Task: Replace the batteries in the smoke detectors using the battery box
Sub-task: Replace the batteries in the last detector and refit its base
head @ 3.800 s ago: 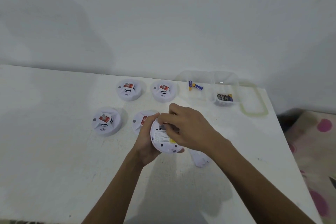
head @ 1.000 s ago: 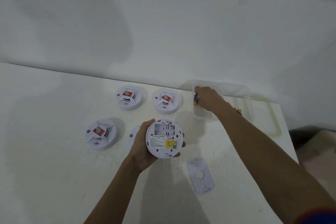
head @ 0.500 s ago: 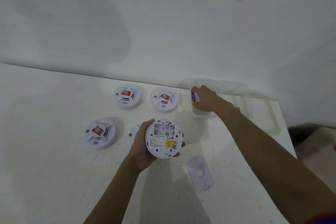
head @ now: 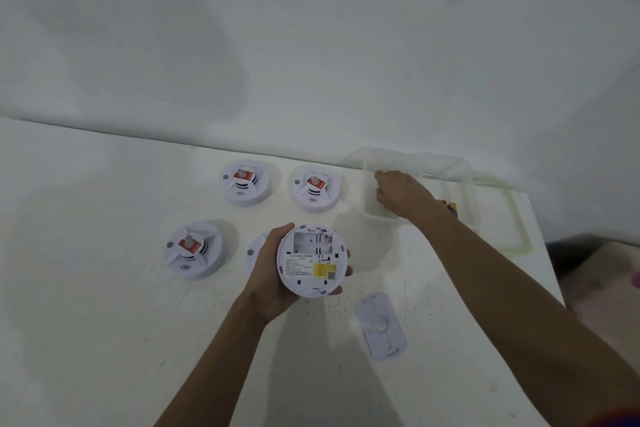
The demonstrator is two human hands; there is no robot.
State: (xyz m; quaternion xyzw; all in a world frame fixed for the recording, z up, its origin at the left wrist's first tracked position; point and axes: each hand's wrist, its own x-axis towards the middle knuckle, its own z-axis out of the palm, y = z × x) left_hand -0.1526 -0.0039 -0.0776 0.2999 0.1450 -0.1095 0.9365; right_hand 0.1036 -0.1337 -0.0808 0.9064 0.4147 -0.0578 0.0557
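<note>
My left hand (head: 268,276) holds a white smoke detector (head: 313,262) back side up; its battery bay is open and empty, with a yellow sticker below it. My right hand (head: 401,196) reaches into the left compartment of the clear battery box (head: 453,165) at the back right, fingers curled downward. They hide whatever is under them. A bit of a battery (head: 452,207) shows in the box's right compartment, past my wrist. The detector's loose cover plate (head: 381,326) lies on the table under my right forearm.
Three more detectors with red stickers (head: 246,182) (head: 315,187) (head: 192,250) sit face up on the white table; a fourth (head: 252,250) is half hidden behind my left hand. The box's green-rimmed lid (head: 519,218) lies at the table's right edge. A white wall stands just behind.
My right hand left the held detector and went to the box's left compartment. The blue-yellow battery seen at its fingertips half a second ago is now hidden. The left hand stays put.
</note>
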